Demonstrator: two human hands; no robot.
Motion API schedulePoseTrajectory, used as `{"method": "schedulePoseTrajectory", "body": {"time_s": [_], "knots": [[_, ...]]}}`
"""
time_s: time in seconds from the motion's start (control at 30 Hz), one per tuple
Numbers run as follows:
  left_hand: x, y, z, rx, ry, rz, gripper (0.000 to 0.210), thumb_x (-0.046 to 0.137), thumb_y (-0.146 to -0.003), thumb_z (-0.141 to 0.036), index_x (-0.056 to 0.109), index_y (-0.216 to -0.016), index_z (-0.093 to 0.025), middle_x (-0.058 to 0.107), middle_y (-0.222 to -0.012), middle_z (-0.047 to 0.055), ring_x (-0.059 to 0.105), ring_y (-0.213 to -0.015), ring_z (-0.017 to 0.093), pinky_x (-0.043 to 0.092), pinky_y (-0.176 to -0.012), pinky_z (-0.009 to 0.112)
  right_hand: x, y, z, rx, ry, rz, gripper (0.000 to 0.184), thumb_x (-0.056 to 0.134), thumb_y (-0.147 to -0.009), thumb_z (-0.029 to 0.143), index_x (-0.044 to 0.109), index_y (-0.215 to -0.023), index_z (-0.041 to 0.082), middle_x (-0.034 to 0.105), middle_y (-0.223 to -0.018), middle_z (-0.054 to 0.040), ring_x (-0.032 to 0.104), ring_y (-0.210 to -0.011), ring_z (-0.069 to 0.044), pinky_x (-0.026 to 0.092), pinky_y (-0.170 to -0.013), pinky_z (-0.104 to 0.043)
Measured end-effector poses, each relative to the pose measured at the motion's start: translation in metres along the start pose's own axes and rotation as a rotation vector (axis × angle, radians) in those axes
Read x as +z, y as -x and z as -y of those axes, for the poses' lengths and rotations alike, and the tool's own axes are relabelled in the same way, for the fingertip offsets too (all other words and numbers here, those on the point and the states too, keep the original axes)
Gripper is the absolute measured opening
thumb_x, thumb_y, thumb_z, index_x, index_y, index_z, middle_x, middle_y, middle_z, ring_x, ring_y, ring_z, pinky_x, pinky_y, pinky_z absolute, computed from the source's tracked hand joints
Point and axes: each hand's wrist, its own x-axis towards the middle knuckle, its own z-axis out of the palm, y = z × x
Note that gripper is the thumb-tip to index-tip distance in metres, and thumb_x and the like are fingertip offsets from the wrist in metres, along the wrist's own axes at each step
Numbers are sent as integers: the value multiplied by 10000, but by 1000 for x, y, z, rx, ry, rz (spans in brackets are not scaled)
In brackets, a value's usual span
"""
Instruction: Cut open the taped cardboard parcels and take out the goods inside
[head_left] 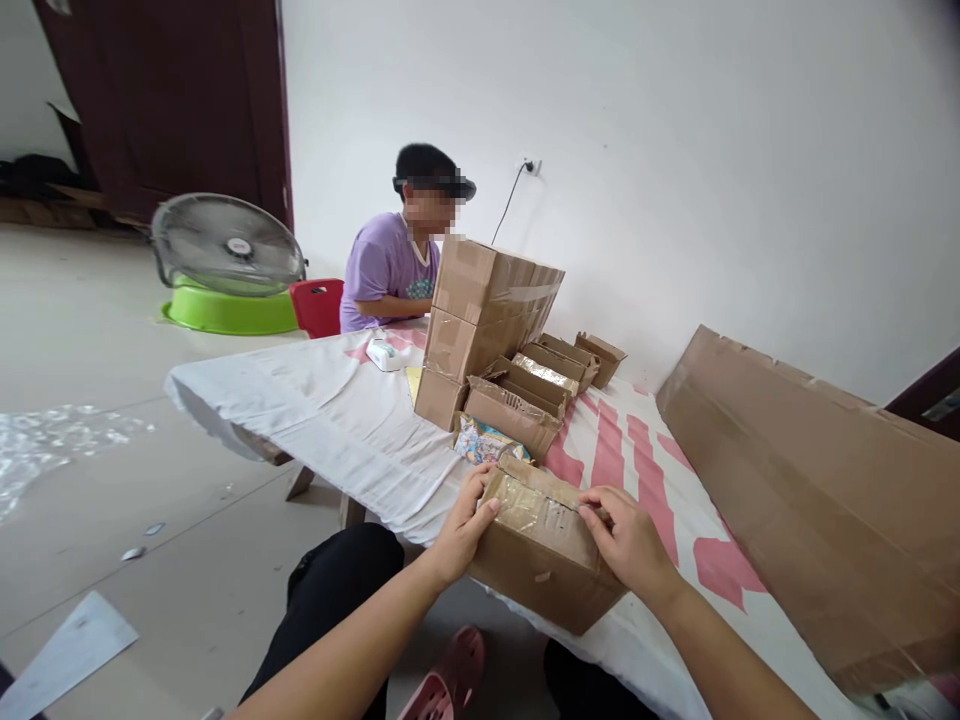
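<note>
A brown cardboard box [544, 570] rests at the near edge of the cloth-covered table, tilted towards me, with shiny tape and small print on its top. My left hand [463, 525] grips its left end, thumb on the top and fingers around the far side. At the right end, my right hand [628, 540] has thumb and forefinger pinched at the edge of the top flap; its other fingers are curled. Just beyond the box lies a colourful printed packet [491, 440]. Behind that stand several open cardboard boxes [514, 415] in a row.
Closed cartons [457, 290] are stacked on the table [315, 400], left of the open boxes. Across the table sits a person in a purple shirt [382, 265]. A large cardboard sheet [810, 500] leans at the right. A fan [232, 245] stands on a green tub [225, 308].
</note>
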Motion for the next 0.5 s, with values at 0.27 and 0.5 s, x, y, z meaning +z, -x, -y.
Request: {"method": "schedulePoseTrajectory", "body": {"time_s": [0.27, 0.5], "knots": [[1, 1, 2, 4, 30, 10, 493, 450, -884, -569, 587, -1166, -189, 441, -1369, 130, 339, -1340, 311, 215, -1154, 457, 10, -8, -15, 232, -88, 3, 212, 452, -874, 354, 579, -767, 223, 680, -755, -20, 637, -717, -202, 461, -673, -320], [0, 2, 0, -25, 15, 22, 503, 436, -894, -567, 560, -1213, -198, 418, -1397, 128, 323, -1356, 302, 205, -1159, 454, 9, -8, -30, 307, -174, -107, 286, 385, -928, 430, 549, -836, 215, 646, -633, -6, 643, -623, -183, 501, -615, -299]]}}
